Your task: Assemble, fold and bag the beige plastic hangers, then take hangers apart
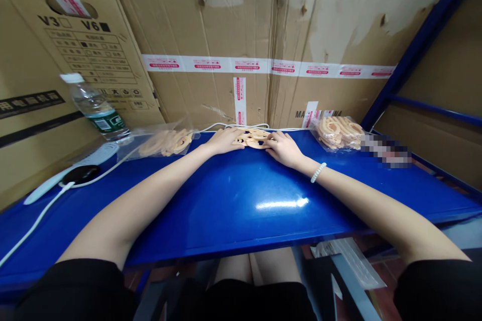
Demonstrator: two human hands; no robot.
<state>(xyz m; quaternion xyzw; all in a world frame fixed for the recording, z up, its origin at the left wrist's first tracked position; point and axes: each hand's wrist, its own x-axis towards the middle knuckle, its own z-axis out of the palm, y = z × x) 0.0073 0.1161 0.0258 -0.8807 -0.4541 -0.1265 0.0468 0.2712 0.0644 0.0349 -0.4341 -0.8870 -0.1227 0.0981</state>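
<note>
some peachy, holey pieces (253,133) are gripped from either side by the left hand (225,140) and right hand (285,148), blue tabletop (226,200) underneath.

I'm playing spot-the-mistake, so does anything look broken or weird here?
Yes: the right-hand cardboard panel behind the blue table looks damaged, because its surface paper is torn in ragged patches near the top. The plastic bottle on the left also seems to lean, though the picture may be bending it.
</note>
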